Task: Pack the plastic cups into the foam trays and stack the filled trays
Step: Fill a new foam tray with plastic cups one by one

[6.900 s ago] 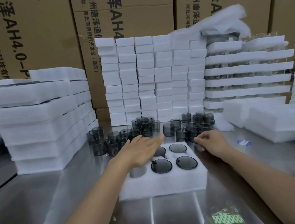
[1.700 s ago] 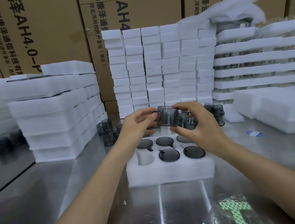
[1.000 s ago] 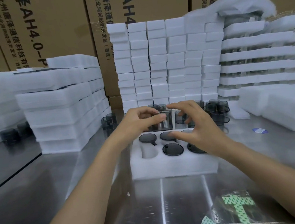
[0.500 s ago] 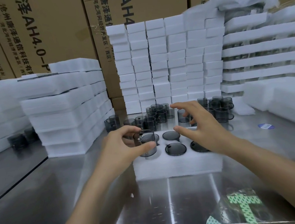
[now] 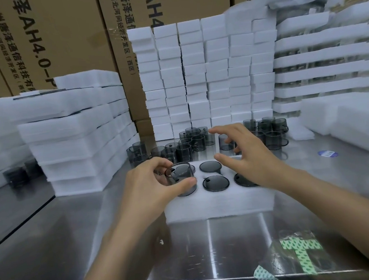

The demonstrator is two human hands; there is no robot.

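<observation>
A white foam tray [image 5: 220,203] lies on the steel table in front of me. Several smoky grey plastic cups sit sunk in its holes, among them one in the front row [image 5: 215,183]. My left hand [image 5: 154,187] grips another grey cup [image 5: 181,180] between thumb and fingers, its base partly down in the tray's front left hole. My right hand [image 5: 247,156] hovers over the tray's right side with fingers spread, holding nothing. Loose grey cups [image 5: 190,142] stand in a cluster behind the tray.
Stacks of foam trays [image 5: 71,136] rise at the left, small foam blocks [image 5: 207,75] at the back, filled trays [image 5: 328,60] at the right. Cardboard boxes [image 5: 58,39] stand behind. A clear bag with green print [image 5: 300,254] lies near the front edge.
My left hand carried the cup down from in front of me to the tray's front left hole. My right hand let go of it and spread open over the tray.
</observation>
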